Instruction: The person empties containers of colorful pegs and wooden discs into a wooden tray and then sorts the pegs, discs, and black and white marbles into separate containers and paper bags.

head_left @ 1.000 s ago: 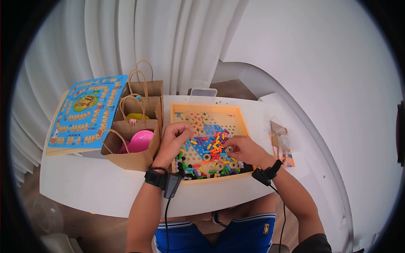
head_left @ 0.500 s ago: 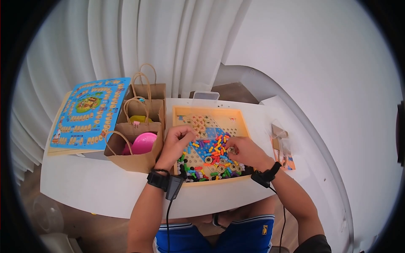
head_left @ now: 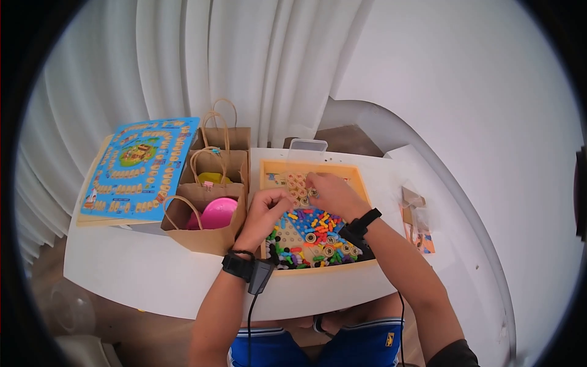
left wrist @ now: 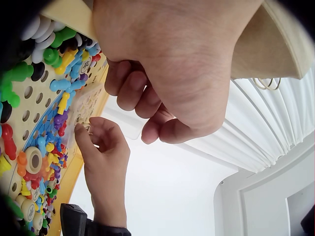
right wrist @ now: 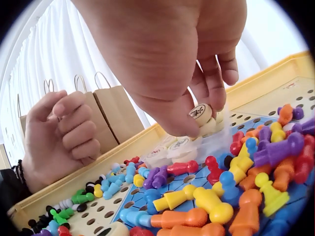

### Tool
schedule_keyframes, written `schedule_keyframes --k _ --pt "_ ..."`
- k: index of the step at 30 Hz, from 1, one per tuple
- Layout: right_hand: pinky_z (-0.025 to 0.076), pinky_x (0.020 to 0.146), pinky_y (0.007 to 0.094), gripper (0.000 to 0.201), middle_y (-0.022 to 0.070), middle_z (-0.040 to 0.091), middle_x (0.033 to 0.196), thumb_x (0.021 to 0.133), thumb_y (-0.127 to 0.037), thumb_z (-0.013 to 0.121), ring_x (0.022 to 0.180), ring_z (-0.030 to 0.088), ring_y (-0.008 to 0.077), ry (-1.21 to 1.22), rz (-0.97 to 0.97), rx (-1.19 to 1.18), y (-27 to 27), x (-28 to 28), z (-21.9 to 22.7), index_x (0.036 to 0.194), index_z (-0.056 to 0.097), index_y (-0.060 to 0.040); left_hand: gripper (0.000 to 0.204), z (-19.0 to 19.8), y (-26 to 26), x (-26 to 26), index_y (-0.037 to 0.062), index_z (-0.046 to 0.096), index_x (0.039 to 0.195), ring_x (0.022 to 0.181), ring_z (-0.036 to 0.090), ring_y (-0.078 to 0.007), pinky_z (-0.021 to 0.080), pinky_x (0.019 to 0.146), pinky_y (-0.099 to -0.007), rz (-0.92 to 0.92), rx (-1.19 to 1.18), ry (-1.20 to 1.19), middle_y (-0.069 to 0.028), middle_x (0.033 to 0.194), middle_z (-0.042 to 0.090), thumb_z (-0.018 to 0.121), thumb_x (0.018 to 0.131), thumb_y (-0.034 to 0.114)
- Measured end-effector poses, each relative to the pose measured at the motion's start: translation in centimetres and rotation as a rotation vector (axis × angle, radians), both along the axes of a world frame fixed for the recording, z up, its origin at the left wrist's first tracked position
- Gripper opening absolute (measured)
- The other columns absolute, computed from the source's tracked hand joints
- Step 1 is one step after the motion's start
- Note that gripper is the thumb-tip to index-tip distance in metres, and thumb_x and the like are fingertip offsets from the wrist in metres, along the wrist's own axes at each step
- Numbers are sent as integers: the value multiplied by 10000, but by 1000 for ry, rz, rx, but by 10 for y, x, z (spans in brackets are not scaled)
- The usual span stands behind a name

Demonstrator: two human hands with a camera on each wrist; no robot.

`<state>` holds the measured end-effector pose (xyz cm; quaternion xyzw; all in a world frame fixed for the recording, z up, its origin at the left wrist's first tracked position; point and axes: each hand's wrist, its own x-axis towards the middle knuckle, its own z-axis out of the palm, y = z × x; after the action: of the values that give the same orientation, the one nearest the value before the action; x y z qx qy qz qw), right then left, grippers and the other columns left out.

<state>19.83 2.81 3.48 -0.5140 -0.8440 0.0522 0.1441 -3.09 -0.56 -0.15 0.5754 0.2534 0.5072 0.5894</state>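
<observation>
My right hand (head_left: 333, 194) pinches a round wooden Chinese chess piece (right wrist: 201, 114) between thumb and fingers, right at a clear plastic box (right wrist: 216, 145). More round chess pieces (head_left: 296, 182) sit inside this box, at the far part of a yellow-rimmed wooden game board (head_left: 318, 270). Just left of the box, my left hand (head_left: 267, 211) hovers with loosely curled fingers and nothing visible in them. Colourful peg pawns (right wrist: 278, 157) lie jumbled over the board's near half. Among them are several loose chess pieces (left wrist: 34, 160).
Brown paper bags (head_left: 205, 240) stand left of the board, one with a pink bowl-like thing (head_left: 220, 213) inside. A blue printed game board (head_left: 147, 165) lies further left. Small packages (head_left: 416, 211) rest on the white table (head_left: 147, 269) at right. Behind hangs a white curtain (head_left: 238, 73).
My right hand has moved from the peg pawns up and left to the clear box, carrying a chess piece. My left hand has stayed beside the box. The head view has shifted slightly.
</observation>
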Motion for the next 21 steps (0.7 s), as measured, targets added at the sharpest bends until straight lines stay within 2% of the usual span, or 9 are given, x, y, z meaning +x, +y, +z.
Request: schedule_keyframes --k 2,6,8,9,11,14,15,17,21 --pt "547 901 468 323 173 711 1049 811 -134 768 1050 668 401 -81 -25 -16 2 -2 -3 1082 629 -25 237 5 -3 3 29 628 740 605 380 -20 265 562 -236 40 32 -20 70 637 467 607 964 107" --pt "547 895 468 321 171 690 1047 813 -125 769 1055 661 402 -44 -10 4 0 -1 -7 1079 623 -20 237 4 -3 1 27 620 737 611 383 -22 271 564 -238 37 49 -13 66 646 478 606 962 103" --pt "545 865 471 313 164 679 1033 830 -118 767 1015 666 395 -6 7 88 -3 -1 -6 1086 616 -20 174 1 1 -3 -12 655 820 707 501 -3 360 622 -215 -14 21 19 53 744 615 635 970 76" --pt "545 865 471 313 164 679 1033 830 -118 767 1015 666 395 -8 7 87 -5 -1 -3 1086 616 -20 174 2 0 -2 -12 655 820 707 501 -3 360 622 -215 -15 21 18 53 744 615 635 970 76" --pt "552 800 451 271 174 647 1012 833 -112 759 922 680 377 136 -75 65 -12 4 5 1048 624 -16 234 6 -3 1 24 621 745 617 390 -21 273 566 -235 32 45 14 59 650 489 606 966 102" --pt "548 754 413 226 158 670 983 852 -111 758 850 684 324 241 -130 -48 -21 26 21 1017 645 -5 225 2 -2 2 24 624 757 623 396 -22 278 570 -237 25 32 -11 57 664 508 610 969 98" --pt "548 754 413 226 158 670 983 852 -111 758 850 684 324 236 -129 -48 -23 37 23 1017 645 -5 225 1 -1 1 24 624 757 623 396 -22 278 570 -237 26 32 -16 57 664 508 610 969 98" --pt "554 719 353 143 107 700 878 862 -111 764 770 674 223 131 -111 -103 -29 61 22 925 684 -11 187 -2 1 0 -16 653 801 697 495 -4 350 616 -216 14 37 9 50 731 610 647 960 85" --pt "563 733 375 145 125 718 871 853 -107 768 804 700 258 93 -70 -224 -51 77 17 939 700 -13 193 -1 1 -2 -18 652 802 691 489 -3 345 612 -217 2 49 5 53 728 606 648 963 88"
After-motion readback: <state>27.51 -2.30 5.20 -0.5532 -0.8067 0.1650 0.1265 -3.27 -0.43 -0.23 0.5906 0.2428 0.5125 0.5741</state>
